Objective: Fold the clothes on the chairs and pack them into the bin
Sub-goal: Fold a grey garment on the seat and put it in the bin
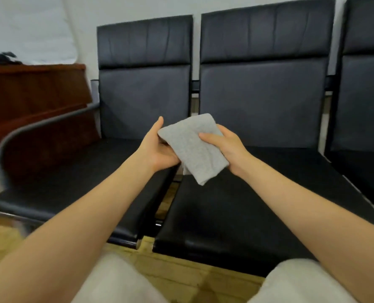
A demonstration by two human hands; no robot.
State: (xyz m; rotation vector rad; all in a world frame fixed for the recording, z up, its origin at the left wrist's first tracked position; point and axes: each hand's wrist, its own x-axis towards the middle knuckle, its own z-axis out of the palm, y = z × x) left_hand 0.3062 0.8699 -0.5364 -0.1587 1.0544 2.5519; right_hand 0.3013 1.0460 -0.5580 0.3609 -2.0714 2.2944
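A small folded grey garment (194,147) is held in the air above the gap between two black chairs. My left hand (159,149) grips its left edge from below, thumb up along the side. My right hand (225,145) holds its right side, thumb pressed on top of the cloth. The left chair seat (76,182) and the middle chair seat (247,211) carry no clothes. No bin shows in the head view.
A third black chair (365,106) stands at the right edge. A dark red wooden cabinet (35,101) sits to the left behind a curved metal armrest (41,125). Wooden floor (181,272) lies under the chairs. My knees in pale trousers (120,281) fill the bottom.
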